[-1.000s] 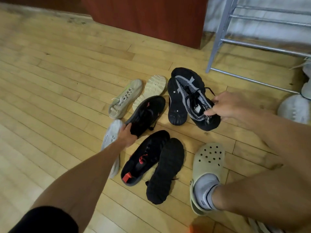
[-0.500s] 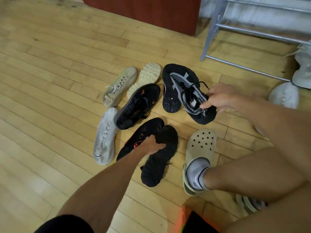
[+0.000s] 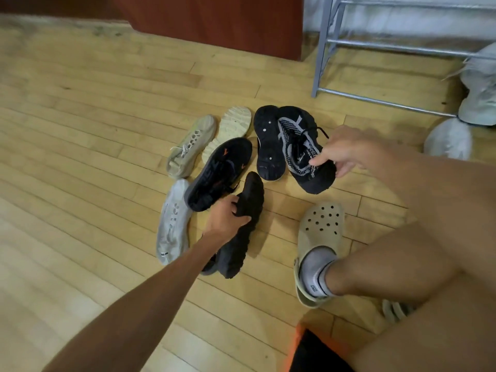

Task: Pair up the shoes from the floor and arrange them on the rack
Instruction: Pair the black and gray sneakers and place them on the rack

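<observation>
Several loose shoes lie on the wooden floor. My left hand [image 3: 226, 220] is shut on a black shoe with a knobbly sole [image 3: 248, 226], tipped onto its side; a second black shoe [image 3: 210, 266] peeks out beneath my forearm. My right hand [image 3: 346, 149] grips the heel of a black-and-grey knit shoe [image 3: 296, 140]. Its mate [image 3: 267, 143] lies sole-up just to the left. A black shoe with orange marks [image 3: 218, 171], a beige sneaker [image 3: 192, 146], a beige upturned sole [image 3: 234, 127] and a pale grey sneaker [image 3: 173, 221] lie nearby. The grey metal rack [image 3: 322, 49] stands at the back right.
My foot in a beige clog [image 3: 320, 229] rests on the floor right of the pile, with my bare knee above it. Two white shoes [image 3: 477, 87] [image 3: 448, 138] sit by the rack's lower rail. A dark red cabinet [image 3: 214, 20] stands behind.
My left hand left the orange-marked black shoe, moved to the knobbly-soled black shoe, closed on it and tipped it onto its edge. My right hand has kept hold of the knit shoe.
</observation>
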The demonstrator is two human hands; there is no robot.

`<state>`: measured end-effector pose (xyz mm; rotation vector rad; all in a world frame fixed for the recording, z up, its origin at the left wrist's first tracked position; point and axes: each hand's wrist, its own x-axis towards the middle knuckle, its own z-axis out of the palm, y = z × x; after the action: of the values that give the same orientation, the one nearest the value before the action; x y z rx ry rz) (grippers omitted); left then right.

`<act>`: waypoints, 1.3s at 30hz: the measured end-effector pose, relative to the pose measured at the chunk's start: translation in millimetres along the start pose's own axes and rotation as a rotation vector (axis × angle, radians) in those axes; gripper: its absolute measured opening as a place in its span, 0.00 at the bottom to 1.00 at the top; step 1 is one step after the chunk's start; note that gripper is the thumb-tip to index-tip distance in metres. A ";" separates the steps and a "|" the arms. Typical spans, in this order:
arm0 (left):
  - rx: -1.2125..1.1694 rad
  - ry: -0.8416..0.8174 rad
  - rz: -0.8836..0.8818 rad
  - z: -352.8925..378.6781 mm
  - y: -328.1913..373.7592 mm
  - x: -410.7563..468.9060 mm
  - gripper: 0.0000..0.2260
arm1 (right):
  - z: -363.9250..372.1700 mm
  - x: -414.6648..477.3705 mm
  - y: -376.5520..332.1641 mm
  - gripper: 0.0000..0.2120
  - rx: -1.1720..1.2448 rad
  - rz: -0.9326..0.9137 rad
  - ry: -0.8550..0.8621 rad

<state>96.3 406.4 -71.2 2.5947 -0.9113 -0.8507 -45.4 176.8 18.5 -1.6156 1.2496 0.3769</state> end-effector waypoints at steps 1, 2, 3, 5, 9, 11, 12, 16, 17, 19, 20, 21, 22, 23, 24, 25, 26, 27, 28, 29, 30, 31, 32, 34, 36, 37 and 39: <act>0.022 0.069 0.025 -10.1 4.4 0.2 0.26 | -0.5 0.8 -0.9 0.24 0.010 -0.001 0.012; 0.054 0.136 0.051 -18.6 8.7 0.5 0.26 | -1.1 1.5 -1.4 0.24 0.019 -0.004 0.022; 0.096 0.197 0.074 -24.2 12.8 1.3 0.26 | -1.2 2.6 -1.3 0.24 0.023 -0.005 0.019; 0.200 0.273 0.134 -28.2 18.6 5.4 0.26 | -0.8 3.4 0.3 0.24 0.038 0.002 -0.022; 0.264 0.096 0.142 -3.0 14.1 17.7 0.25 | -0.8 5.4 5.7 0.24 0.062 0.003 -0.030; 0.196 -0.147 0.067 15.7 8.5 15.5 0.25 | -1.4 7.0 8.4 0.25 0.066 0.014 -0.026; 0.168 -0.258 0.044 22.5 5.5 13.1 0.25 | -1.7 7.9 10.0 0.25 0.065 0.020 -0.031; -0.022 -0.240 0.039 14.7 -4.0 7.6 0.18 | -1.4 10.8 12.6 0.25 0.076 0.023 -0.023; -0.046 -0.184 0.024 9.2 -8.3 11.2 0.18 | -1.0 11.2 13.1 0.24 0.078 0.024 -0.022; -0.034 -0.059 -0.037 1.4 -24.0 24.5 0.19 | 0.6 12.4 13.1 0.24 0.070 0.023 -0.035; -0.005 -0.009 -0.081 -2.0 -30.4 29.7 0.20 | 1.1 12.9 13.3 0.24 0.066 0.024 -0.045; 0.026 0.003 -0.136 -3.9 -37.1 33.1 0.20 | 1.1 13.3 14.1 0.25 0.062 0.028 -0.051; 0.061 -0.028 -0.188 -3.6 -43.1 35.3 0.20 | 1.0 13.5 15.0 0.25 0.053 0.031 -0.052; 0.111 -0.096 -0.230 -3.2 -44.6 33.4 0.21 | 0.5 14.0 16.1 0.25 0.044 0.034 -0.049; 0.173 -0.178 -0.253 -0.2 -45.4 30.8 0.21 | 0.4 14.2 17.1 0.24 0.035 0.034 -0.047; 0.241 -0.246 -0.253 3.2 -44.5 26.8 0.21 | 0.4 14.5 17.8 0.24 0.027 0.034 -0.047; 0.305 -0.293 -0.245 6.8 -45.0 24.9 0.22 | 0.9 14.4 17.9 0.23 0.017 0.036 -0.045; 0.347 -0.321 -0.240 8.8 -43.8 23.4 0.24 | 1.2 14.9 17.9 0.23 0.003 0.036 -0.043; 0.351 -0.334 -0.244 10.3 -44.3 24.5 0.25 | 1.6 15.2 18.3 0.23 -0.013 0.035 -0.042; 0.319 -0.343 -0.265 10.2 -44.8 25.6 0.26 | 2.0 15.4 18.9 0.23 -0.027 0.034 -0.042; 0.255 -0.347 -0.306 9.2 -44.7 26.9 0.26 | 2.3 14.8 18.9 0.23 -0.038 0.035 -0.042; 0.168 -0.343 -0.381 7.7 -45.2 26.8 0.28 | 2.7 14.3 18.8 0.23 -0.047 0.034 -0.042; 0.077 -0.336 -0.465 7.1 -46.4 25.6 0.31 | 2.9 13.6 18.3 0.23 -0.055 0.033 -0.043; -0.017 -0.317 -0.569 6.0 -46.9 20.8 0.33 | 3.5 11.4 16.9 0.22 -0.063 0.026 -0.049; -0.007 -0.269 -0.559 7.3 -50.1 21.1 0.31 | 3.7 8.7 14.2 0.21 -0.058 0.011 -0.054; 0.002 -0.242 -0.540 7.8 -51.7 20.7 0.28 | 4.0 7.8 12.6 0.21 -0.049 0.002 -0.057; -0.006 -0.201 -0.501 9.3 -56.1 19.4 0.22 | 5.2 5.8 9.0 0.21 -0.029 -0.012 -0.071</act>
<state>130.1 436.6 -110.6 2.8114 -0.2891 -1.2502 -49.0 178.6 7.3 -1.6192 1.1854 0.4433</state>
